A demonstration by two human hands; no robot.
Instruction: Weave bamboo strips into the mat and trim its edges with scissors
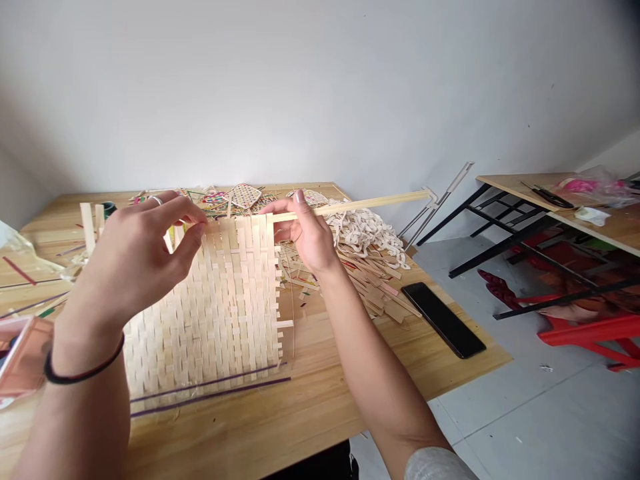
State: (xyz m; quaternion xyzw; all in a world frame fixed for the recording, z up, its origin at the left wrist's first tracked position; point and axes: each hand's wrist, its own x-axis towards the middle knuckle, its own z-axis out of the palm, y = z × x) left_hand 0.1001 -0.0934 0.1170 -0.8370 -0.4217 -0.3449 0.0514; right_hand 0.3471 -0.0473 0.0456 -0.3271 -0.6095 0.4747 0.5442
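Observation:
A pale woven bamboo mat (pixel 200 320) stands tilted up from the table, its right side fringed with short strip ends. My left hand (pixel 145 250) pinches its top edge between thumb and forefinger. At the top right corner, my right hand (pixel 305 233) has its thumb over a long pale bamboo strip (pixel 380 201) and its fingers behind the mat. The strip runs along the top edge and sticks out far to the right. Two dark purple strips (pixel 215 395) cross the mat's lower part. The fingers behind the mat are partly hidden.
Loose bamboo strips (pixel 370 283) and a heap of white cord (pixel 367 230) lie right of the mat. A black phone (pixel 443 320) rests near the table's right edge. An orange basket (pixel 30 357) stands at left. Coloured woven pieces (pixel 245 195) lie behind. A red stool (pixel 590 333) is beyond.

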